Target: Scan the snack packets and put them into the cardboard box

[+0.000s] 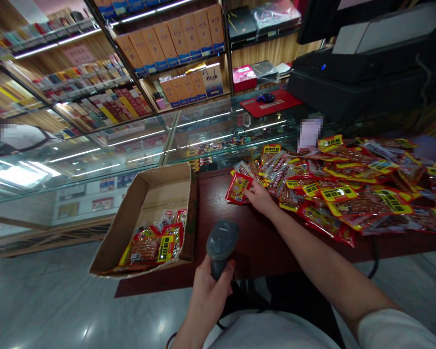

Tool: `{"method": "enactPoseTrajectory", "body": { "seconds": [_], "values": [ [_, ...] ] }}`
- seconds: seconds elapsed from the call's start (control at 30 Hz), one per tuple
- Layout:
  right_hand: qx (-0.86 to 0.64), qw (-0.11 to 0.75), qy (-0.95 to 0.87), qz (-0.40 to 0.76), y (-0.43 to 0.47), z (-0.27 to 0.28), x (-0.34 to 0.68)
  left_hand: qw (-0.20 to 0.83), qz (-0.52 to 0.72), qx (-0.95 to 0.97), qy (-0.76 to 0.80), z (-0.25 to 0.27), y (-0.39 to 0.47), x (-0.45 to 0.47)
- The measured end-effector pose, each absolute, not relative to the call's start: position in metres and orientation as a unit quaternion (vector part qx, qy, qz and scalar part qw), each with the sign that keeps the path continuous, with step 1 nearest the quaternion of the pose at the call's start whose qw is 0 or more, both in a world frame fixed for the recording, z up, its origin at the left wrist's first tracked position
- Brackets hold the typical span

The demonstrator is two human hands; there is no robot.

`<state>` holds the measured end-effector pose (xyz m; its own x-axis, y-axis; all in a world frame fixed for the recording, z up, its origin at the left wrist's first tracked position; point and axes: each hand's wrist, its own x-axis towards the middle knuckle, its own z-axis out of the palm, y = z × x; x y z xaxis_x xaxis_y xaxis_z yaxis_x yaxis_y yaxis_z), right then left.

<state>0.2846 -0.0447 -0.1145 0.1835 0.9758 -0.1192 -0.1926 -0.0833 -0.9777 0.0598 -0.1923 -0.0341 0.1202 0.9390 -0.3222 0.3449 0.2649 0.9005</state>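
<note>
My left hand is wrapped round the handle of a dark grey barcode scanner, its head tilted up over the near edge of the table. Farther out, my right hand pinches a red and yellow snack packet by its right side, just above the wooden tabletop. To the right of that hand spreads a large heap of similar snack packets. An open cardboard box stands left of the scanner, and several snack packets lie in its near end.
A glass display counter runs behind the dark red table. On it are a red mouse mat with a mouse and a black checkout machine. Stocked shelves line the wall. A person is at far left.
</note>
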Motion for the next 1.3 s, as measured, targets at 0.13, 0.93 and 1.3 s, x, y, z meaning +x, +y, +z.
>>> {"method": "enactPoseTrajectory", "body": {
  "seconds": [0.13, 0.93, 1.3],
  "values": [
    [-0.517, 0.582, -0.336, 0.53, -0.048, -0.107, 0.288, 0.56, 0.305, 0.498, 0.587, -0.053, -0.187, 0.061],
    [-0.786, 0.167, -0.595, 0.009, 0.0, -0.057, 0.308, 0.61, 0.335, 0.46, 0.552, -0.074, -0.182, 0.057],
    [-0.649, 0.413, -0.589, 0.249, -0.054, -0.086, 0.299, 0.601, 0.338, 0.459, 0.56, -0.074, -0.183, 0.058]
  ]
}}
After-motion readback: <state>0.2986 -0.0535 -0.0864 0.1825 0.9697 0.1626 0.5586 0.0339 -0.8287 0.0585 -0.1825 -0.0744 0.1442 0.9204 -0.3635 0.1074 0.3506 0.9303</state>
